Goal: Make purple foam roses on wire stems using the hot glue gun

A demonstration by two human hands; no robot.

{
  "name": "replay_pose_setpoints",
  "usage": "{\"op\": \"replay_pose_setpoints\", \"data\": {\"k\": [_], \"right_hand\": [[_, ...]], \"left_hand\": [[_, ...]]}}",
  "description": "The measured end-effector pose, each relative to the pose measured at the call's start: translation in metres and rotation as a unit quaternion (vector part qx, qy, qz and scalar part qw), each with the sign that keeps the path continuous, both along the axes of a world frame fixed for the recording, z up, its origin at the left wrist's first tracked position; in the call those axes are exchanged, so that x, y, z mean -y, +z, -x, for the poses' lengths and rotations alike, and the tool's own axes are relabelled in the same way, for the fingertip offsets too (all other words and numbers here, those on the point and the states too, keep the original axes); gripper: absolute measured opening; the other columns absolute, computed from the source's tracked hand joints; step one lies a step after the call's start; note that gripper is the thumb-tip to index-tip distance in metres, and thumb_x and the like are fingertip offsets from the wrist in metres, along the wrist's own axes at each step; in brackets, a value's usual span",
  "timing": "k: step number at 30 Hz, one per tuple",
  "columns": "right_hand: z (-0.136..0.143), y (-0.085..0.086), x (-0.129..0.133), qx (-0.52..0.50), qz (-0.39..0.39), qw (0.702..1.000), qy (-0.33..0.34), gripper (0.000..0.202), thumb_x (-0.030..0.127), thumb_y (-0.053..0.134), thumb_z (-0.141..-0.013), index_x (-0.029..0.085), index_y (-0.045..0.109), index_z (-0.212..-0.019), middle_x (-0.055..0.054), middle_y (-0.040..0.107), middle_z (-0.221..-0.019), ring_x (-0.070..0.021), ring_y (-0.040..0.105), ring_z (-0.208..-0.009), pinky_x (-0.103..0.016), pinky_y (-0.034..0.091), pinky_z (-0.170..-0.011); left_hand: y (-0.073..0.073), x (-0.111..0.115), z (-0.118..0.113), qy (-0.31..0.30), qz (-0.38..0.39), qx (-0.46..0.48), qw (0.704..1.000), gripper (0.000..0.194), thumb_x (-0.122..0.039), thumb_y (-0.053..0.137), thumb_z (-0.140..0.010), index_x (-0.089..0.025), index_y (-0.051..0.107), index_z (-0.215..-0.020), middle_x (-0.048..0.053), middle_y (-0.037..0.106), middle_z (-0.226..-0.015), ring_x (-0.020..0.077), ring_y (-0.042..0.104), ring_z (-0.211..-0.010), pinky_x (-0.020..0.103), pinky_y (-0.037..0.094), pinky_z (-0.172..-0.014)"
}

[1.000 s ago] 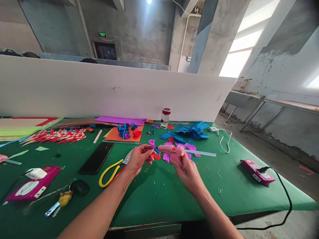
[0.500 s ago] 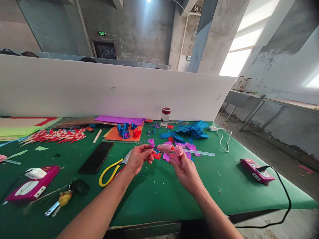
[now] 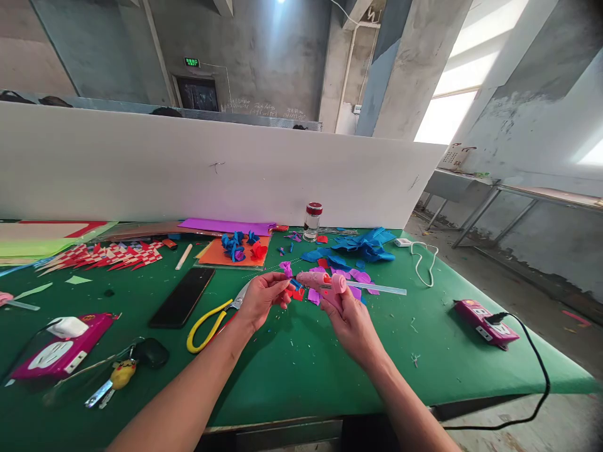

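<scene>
My right hand (image 3: 351, 323) is wrapped round the handle of a pink glue gun (image 3: 334, 289), and a clear glue stick (image 3: 381, 289) juts from its back end. The gun's nozzle points left, at the fingertips of my left hand (image 3: 266, 298). Those fingers pinch a small purple paper flower (image 3: 286, 269), which shows just above them. Whether nozzle and flower touch is too small to tell. Below and behind the gun lie loose purple paper petals (image 3: 360, 277) and red scraps (image 3: 298, 294). Scissors (image 3: 207, 326) with yellow handles lie partly under my left wrist.
Blue and red paper flowers (image 3: 233, 246) rest on orange sheets (image 3: 214, 256). Behind the gun are blue crepe paper (image 3: 370, 246) and a red-lidded jar (image 3: 313, 223). A black phone (image 3: 183, 298), keys (image 3: 110, 383) and a power strip (image 3: 66, 355) lie left; another power strip (image 3: 487, 323) sits right.
</scene>
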State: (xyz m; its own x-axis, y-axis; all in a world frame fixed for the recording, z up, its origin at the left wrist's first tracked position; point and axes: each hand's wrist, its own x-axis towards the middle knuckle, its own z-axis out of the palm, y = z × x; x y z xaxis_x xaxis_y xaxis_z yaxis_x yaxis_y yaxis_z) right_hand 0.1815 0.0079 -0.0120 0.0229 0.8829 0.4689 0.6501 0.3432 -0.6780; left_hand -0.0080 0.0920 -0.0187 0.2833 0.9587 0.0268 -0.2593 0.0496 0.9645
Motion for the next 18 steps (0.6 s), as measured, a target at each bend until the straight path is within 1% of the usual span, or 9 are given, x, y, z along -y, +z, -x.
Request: {"op": "replay_pose_setpoints", "data": {"k": [4, 9, 14, 18], "right_hand": [[-0.0006, 0.0004, 0.0004, 0.008, -0.01, 1.0, -0.005, 0.037, 0.033, 0.044, -0.092, 0.014, 0.048, -0.124, -0.003, 0.065, -0.069, -0.0193, 0.06, -0.059, -0.026, 0.043, -0.054], [-0.0004, 0.002, 0.001, 0.003, -0.004, 1.0, 0.006, 0.036, 0.032, 0.044, -0.092, 0.015, 0.047, -0.124, -0.005, 0.068, -0.079, -0.0197, 0.063, -0.066, -0.026, 0.044, -0.057], [-0.0003, 0.0009, 0.0009, 0.0, 0.0, 1.0, 0.003, 0.04, 0.033, 0.044, -0.092, 0.016, 0.045, -0.128, -0.005, 0.066, -0.076, -0.0212, 0.063, -0.065, -0.027, 0.043, -0.055], [-0.0005, 0.0003, 0.001, 0.0, 0.001, 1.0, 0.004, 0.042, 0.033, 0.043, -0.092, 0.015, 0.043, -0.13, -0.006, 0.067, -0.076, -0.022, 0.064, -0.067, -0.028, 0.044, -0.056]], "left_hand": [[0.0014, 0.0009, -0.0004, 0.003, 0.003, -0.002, 1.0, 0.029, -0.032, 0.076, -0.069, -0.013, 0.062, -0.086, 0.006, 0.07, -0.075, 0.0099, 0.057, -0.05, 0.021, 0.045, -0.044], [0.0031, 0.0015, -0.0008, 0.006, 0.005, -0.003, 1.0, 0.029, -0.033, 0.076, -0.068, -0.013, 0.062, -0.086, 0.006, 0.07, -0.074, 0.0101, 0.057, -0.05, 0.021, 0.045, -0.044], [0.0017, 0.0011, -0.0009, 0.005, 0.004, -0.001, 1.0, 0.03, -0.033, 0.077, -0.067, -0.014, 0.063, -0.085, 0.005, 0.07, -0.074, 0.0101, 0.058, -0.05, 0.022, 0.044, -0.043], [0.0015, 0.0014, -0.0011, 0.004, 0.003, 0.0, 1.0, 0.031, -0.033, 0.077, -0.067, -0.013, 0.063, -0.086, 0.006, 0.07, -0.074, 0.01, 0.058, -0.05, 0.022, 0.045, -0.044]]}}
